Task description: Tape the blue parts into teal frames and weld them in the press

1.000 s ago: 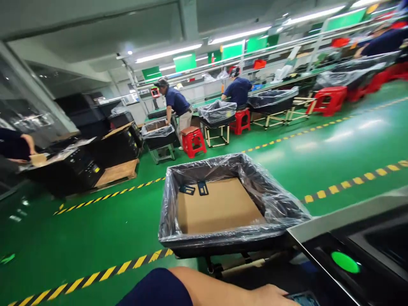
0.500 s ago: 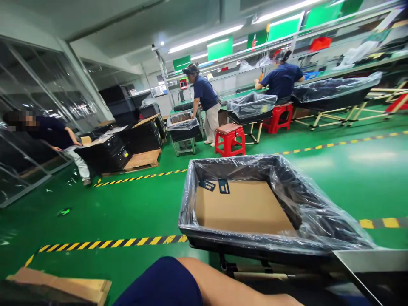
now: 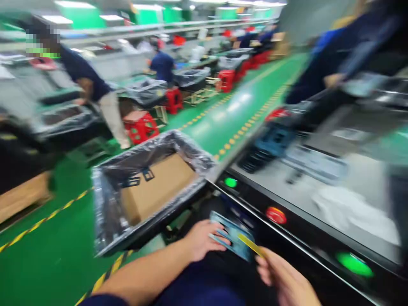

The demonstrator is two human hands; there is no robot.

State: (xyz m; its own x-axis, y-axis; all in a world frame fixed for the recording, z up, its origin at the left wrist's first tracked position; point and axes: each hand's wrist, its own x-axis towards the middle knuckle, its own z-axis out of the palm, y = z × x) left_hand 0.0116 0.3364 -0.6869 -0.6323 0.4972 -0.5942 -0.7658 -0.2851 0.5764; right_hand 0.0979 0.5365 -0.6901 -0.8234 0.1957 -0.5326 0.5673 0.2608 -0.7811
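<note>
My left hand [image 3: 199, 241] is closed on the edge of a flat blue-grey plastic panel [image 3: 236, 233] with cut-out openings, held over my lap. In my right hand [image 3: 279, 270] is a thin yellow stick-like tool [image 3: 251, 244], its far end over the panel; blur hides whether they touch. A black bin [image 3: 149, 227] lined with clear plastic stands beyond my left arm. On the cardboard [image 3: 162, 182] inside it lie two small dark frame-like pieces [image 3: 147, 174].
To my right is a machine bench with a red button [image 3: 276, 215], green buttons [image 3: 231, 182], a white cloth [image 3: 357, 214] and blue-grey parts [image 3: 274, 138]. A person's arm [image 3: 334, 80] leans over its far side. Other people and red stools [image 3: 142, 126] line the far benches.
The view has swung right and down, so the bin now appears further left. Both my hands, the panel, the yellow tool and the machine bench's top have come into sight.
</note>
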